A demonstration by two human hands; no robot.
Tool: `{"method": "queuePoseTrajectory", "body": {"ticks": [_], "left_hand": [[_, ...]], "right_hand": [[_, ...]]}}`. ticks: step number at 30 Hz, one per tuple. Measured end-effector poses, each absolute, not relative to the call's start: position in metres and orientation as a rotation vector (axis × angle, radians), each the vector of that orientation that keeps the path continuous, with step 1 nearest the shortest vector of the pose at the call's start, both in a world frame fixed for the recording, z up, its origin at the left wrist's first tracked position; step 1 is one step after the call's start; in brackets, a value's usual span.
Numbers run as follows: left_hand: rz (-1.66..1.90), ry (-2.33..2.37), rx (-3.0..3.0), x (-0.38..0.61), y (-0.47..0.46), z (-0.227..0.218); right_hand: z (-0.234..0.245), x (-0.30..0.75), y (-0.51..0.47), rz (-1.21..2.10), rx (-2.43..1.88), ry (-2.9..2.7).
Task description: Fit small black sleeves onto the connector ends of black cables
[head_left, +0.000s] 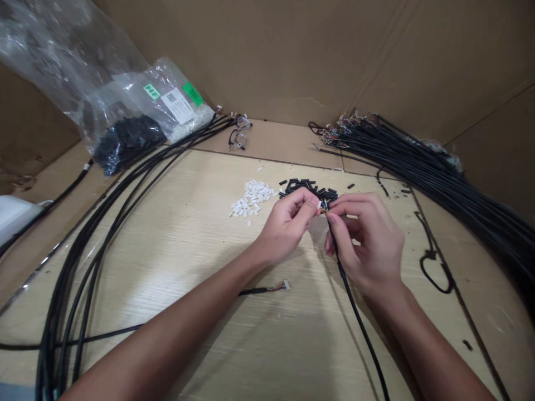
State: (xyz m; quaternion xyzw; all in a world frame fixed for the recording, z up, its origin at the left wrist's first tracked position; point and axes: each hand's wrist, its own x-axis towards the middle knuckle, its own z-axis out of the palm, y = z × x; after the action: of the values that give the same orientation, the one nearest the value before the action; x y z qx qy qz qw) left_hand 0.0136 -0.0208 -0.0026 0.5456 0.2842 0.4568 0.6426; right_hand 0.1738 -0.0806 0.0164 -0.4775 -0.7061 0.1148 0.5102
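Observation:
My left hand [295, 220] pinches a small white connector [320, 205] between thumb and forefinger. Thin coloured wires run from it into a black cable [350, 295], whose end my right hand [368, 236] grips with thumb and fingers. The cable hangs down toward the front edge of the view. Just beyond my hands lie a heap of short black tubes [307, 185] and a heap of white connector housings [253, 197]. Below my left wrist, another cable end with a white connector [286, 284] rests on the table.
Several black cables [100, 239] curve along the left side. A thick bundle of black cables [434, 167] lies at the right. Clear plastic bags [129, 111] stand back left, near a pair of glasses [239, 133]. Cardboard walls [271, 61] enclose the back.

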Motion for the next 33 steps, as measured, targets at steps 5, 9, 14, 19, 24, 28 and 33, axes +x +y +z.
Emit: {"method": "queuePoseTrajectory", "body": {"ticks": [5, 9, 14, 19, 24, 28, 33], "left_hand": [[1.037, 0.651, 1.243, 0.0133, -0.0202, -0.0021], [1.033, 0.646, 1.227, 0.0134, -0.0201, -0.002], [1.054, 0.647, 1.235, 0.0135, -0.02, -0.0013], [1.067, 0.669, 1.268, 0.013, -0.0187, -0.0014], [1.107, 0.655, 1.254, 0.013, -0.018, -0.0012], [1.083, 0.633, 1.217, 0.0134, -0.0186, -0.0021], [1.033, 0.573, 1.162, 0.0144, -0.0191, -0.0042]], "right_hand": [[0.0168, 0.1747, -0.0806, 0.218, -1.148, -1.754], [0.0164, 0.1745, -0.0808, 0.181, -1.156, -1.772], [0.0172, 0.1747, -0.0812, 0.035, -1.154, -1.821], [0.018, 0.1761, -0.0815, -0.022, -1.151, -1.854], [0.0172, 0.1763, -0.0811, -0.037, -1.157, -1.863], [0.0175, 0.1761, -0.0806, -0.082, -1.146, -1.87], [0.017, 0.1768, -0.0804, -0.102, -1.133, -1.87]]}}
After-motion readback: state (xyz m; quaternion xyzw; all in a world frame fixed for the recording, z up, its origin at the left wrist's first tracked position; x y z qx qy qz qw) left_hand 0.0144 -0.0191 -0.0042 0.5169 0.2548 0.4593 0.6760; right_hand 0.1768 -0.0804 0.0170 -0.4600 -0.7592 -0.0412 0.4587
